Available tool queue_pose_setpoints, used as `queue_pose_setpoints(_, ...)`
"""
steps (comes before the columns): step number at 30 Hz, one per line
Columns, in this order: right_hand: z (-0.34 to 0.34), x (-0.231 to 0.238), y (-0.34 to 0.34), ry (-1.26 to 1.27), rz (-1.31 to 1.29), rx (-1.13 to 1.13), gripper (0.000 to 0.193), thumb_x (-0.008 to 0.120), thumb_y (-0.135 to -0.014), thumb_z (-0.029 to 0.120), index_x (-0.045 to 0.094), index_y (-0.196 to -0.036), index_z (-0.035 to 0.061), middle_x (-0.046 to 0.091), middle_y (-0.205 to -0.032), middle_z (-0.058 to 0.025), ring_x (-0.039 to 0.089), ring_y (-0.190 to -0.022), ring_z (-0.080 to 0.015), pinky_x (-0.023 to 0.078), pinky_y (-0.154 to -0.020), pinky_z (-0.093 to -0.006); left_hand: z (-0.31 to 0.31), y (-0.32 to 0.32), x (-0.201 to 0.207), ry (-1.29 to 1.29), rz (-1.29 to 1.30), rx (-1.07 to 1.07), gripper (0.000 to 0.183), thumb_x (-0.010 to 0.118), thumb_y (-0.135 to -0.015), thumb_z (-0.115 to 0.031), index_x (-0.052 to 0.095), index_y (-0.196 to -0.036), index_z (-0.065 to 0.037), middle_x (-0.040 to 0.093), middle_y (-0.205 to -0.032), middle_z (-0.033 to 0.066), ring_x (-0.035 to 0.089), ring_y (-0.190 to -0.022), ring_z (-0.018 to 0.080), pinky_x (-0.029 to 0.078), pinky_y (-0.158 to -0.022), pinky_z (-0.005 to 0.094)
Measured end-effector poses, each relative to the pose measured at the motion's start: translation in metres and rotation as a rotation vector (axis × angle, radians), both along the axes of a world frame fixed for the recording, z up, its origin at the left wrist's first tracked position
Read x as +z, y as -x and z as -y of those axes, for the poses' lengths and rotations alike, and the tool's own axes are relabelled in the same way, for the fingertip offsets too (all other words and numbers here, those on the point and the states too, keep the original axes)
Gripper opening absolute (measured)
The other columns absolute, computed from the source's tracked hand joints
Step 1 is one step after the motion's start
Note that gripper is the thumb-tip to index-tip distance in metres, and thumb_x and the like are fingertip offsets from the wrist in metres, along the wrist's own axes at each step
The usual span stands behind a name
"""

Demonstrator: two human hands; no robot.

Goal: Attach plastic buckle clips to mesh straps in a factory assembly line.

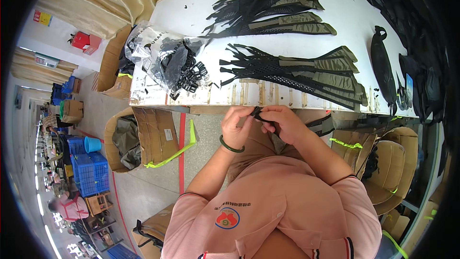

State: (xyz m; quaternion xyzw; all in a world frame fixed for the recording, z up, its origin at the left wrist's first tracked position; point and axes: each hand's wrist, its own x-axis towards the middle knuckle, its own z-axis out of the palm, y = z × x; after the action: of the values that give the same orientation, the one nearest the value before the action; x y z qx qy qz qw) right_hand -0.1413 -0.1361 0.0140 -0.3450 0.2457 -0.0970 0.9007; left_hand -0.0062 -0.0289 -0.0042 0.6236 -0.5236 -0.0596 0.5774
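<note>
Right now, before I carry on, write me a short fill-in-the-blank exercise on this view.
1. The left hand and right hand hold a small item coloured ____.
2. The dark bracelet circles the ____ wrist.
3. The plastic bag lies on a tabletop coloured ____.
4. The bucket by the crates is coloured ____.
Missing words: black; left; white; blue.

Both hands close together, fingers bent

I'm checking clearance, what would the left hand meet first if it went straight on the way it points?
Beyond the black piece it pinches, the left hand would likely meet the white table at its front edge, though depth is hard to tell.
</note>
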Motion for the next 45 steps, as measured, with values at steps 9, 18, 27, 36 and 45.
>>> queue_pose_setpoints(9, -0.002, 0.004, 0.0, 0.554, -0.05, -0.031, 0.013, 0.057, -0.088, 0.015, 0.061, -0.087, 0.0019, 0.054, -0.069, 0.0012, 0.044, -0.059, -0.0063, 0.037, -0.055, -0.0216, -0.004, -0.001, -0.011, -0.076, -0.19, -0.076, 0.03, 0.062, -0.07, 0.017, 0.062, -0.095, 0.001, 0.059, -0.093, 0.0092, 0.06, -0.083, 0.0153, 0.048, -0.072, 0.0236)
queue_pose_setpoints(18, -0.011, 0.003, -0.004, 0.561, -0.021, -0.144, 0.013, 0.054, -0.09, 0.014, 0.06, -0.091, 0.0021, 0.054, -0.071, 0.0021, 0.045, -0.062, -0.0053, 0.036, -0.056, -0.0206, 0.001, 0.004, 0.006, 0.02, 0.074, -0.017, 0.029, 0.067, -0.069, 0.013, 0.062, -0.095, 0.0, 0.061, -0.09, 0.0106, 0.061, -0.081, 0.0196, 0.048, -0.071, 0.0257)
queue_pose_setpoints(27, -0.003, 0.0, 0.002, 0.111, 0.156, -0.057, 0.014, 0.055, -0.091, 0.016, 0.06, -0.092, 0.0032, 0.056, -0.077, 0.0007, 0.05, -0.068, -0.0064, 0.039, -0.064, -0.0197, 0.001, 0.004, 0.007, 0.001, 0.005, -0.012, 0.028, 0.067, -0.069, 0.012, 0.063, -0.094, 0.0, 0.062, -0.088, 0.0109, 0.062, -0.079, 0.0209, 0.048, -0.069, 0.0274)
queue_pose_setpoints(36, 0.001, 0.007, 0.005, 0.348, 0.051, -0.022, 0.014, 0.059, -0.088, 0.011, 0.062, -0.095, -0.0007, 0.06, -0.079, -0.0011, 0.054, -0.068, -0.0066, 0.044, -0.064, -0.0203, 0.001, 0.002, 0.008, 0.03, 0.093, -0.048, 0.028, 0.067, -0.069, 0.012, 0.063, -0.093, -0.002, 0.063, -0.087, 0.0114, 0.062, -0.077, 0.0224, 0.049, -0.067, 0.0281)
queue_pose_setpoints(45, 0.009, 0.011, 0.006, 0.422, 0.061, -0.08, 0.014, 0.061, -0.084, 0.003, 0.061, -0.097, -0.0021, 0.062, -0.079, -0.006, 0.058, -0.064, -0.0112, 0.047, -0.061, -0.0226, 0.001, -0.003, 0.012, -0.018, 0.098, -0.088, 0.025, 0.066, -0.067, 0.013, 0.063, -0.087, -0.003, 0.063, -0.088, 0.0117, 0.063, -0.077, 0.023, 0.049, -0.067, 0.0284)
